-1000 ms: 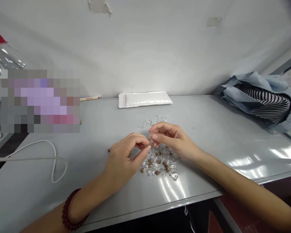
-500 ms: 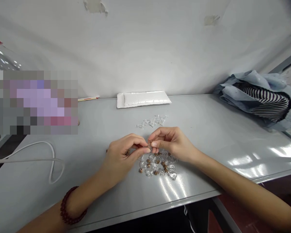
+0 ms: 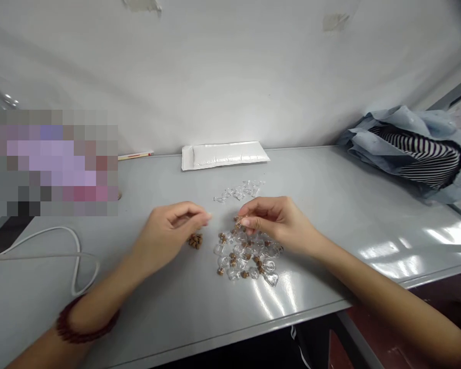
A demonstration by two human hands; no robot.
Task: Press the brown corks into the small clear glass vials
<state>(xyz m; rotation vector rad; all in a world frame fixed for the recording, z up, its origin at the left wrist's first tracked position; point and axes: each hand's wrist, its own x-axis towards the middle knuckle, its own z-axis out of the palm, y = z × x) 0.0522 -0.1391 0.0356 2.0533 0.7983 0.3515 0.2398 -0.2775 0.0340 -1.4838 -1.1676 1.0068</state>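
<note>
My right hand (image 3: pixel 271 223) pinches a small clear glass bottle with a brown cork stopper (image 3: pixel 238 221) between thumb and fingers, just above a cluster of similar corked bottles (image 3: pixel 249 259). These bottles lie loosely together, in round and other shapes. To the left, my left hand (image 3: pixel 174 230) hangs apart from the right, its thumb and fingertips pressed together and slightly blurred. Whether anything tiny sits in that pinch is hidden. A little heap of brown corks (image 3: pixel 195 241) lies on the table beside and below the left fingers. Behind both hands are small clear glass pieces without corks (image 3: pixel 240 191).
A white padded packet (image 3: pixel 226 155) lies against the wall. At the right is a light blue cloth bag with a striped lining (image 3: pixel 418 154). A white cable (image 3: pixel 77 256) loops on the left of the grey table (image 3: pixel 169 318). A pencil-like stick (image 3: pixel 135 156) rests near the blurred-out area.
My left hand has drawn away to the left from my right hand, uncovering the cork heap. The right hand stays near its place with a bottle. The view has shifted slightly.
</note>
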